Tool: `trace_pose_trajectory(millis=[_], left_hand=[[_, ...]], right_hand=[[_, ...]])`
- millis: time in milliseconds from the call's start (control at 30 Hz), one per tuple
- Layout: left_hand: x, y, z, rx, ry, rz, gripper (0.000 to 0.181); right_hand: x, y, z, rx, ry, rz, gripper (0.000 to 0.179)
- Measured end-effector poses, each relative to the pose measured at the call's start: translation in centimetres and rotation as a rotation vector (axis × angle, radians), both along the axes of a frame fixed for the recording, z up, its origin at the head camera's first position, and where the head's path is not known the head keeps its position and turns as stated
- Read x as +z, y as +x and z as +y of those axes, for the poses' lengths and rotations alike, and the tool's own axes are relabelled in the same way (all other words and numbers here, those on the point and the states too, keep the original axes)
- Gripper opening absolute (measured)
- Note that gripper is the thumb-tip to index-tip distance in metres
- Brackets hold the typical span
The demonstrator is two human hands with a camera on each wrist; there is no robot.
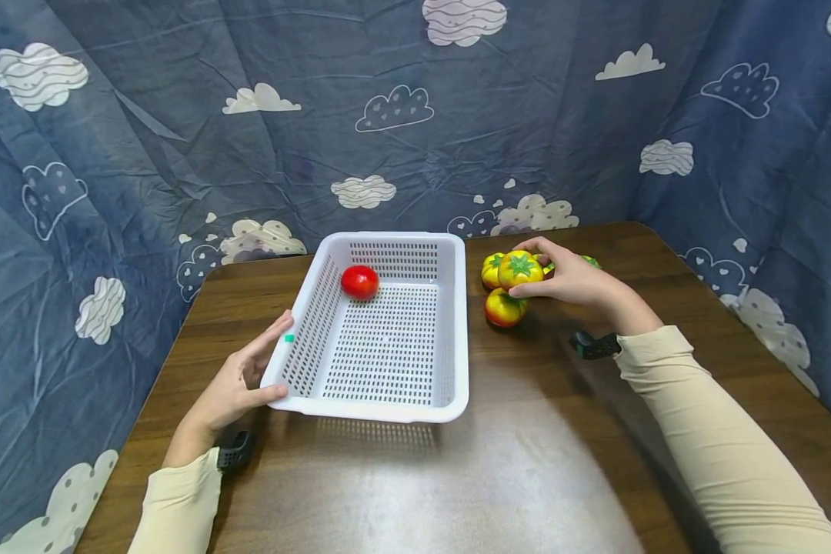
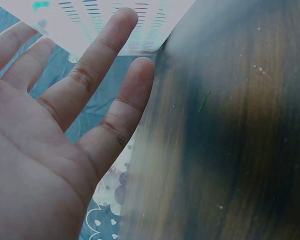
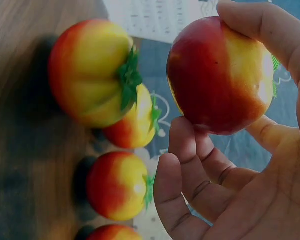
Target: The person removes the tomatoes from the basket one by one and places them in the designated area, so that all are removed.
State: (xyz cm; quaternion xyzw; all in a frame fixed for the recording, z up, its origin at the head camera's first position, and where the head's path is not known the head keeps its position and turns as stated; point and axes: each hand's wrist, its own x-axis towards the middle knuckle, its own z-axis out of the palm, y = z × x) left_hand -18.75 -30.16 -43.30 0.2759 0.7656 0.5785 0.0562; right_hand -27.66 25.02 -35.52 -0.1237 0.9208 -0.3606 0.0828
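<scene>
Between the thumb and fingers of my right hand is a red-and-yellow tomato with a green leafy top, lifted over the others. Close by on the table are another such tomato in front and one more behind. My left hand is at the left side of a white perforated basket, its thumb by the near corner and fingers along the wall. In the left wrist view those fingers look straight and spread. A glossy red tomato lies in the basket's far left corner.
More tomatoes stand in a row on the wooden table, partly hidden behind my right hand in the head view. A blue cloud-print cloth hangs behind the table and at its sides. Each wrist wears a black band.
</scene>
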Motion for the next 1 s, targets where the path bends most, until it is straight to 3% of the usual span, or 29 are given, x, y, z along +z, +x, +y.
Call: trace_pose_trajectory(millis=[700,1000], left_hand=[[-0.1,-0.1,-0.1,0.002,0.003,0.006,0.095],[-0.1,0.0,-0.1,-0.001,0.002,0.010,0.095]], right_hand=[[-2.7,0.2,3.1,-0.019,-0.015,-0.048,0.085],[-3.0,0.6,3.8,-0.032,0.006,-0.054,0.087]])
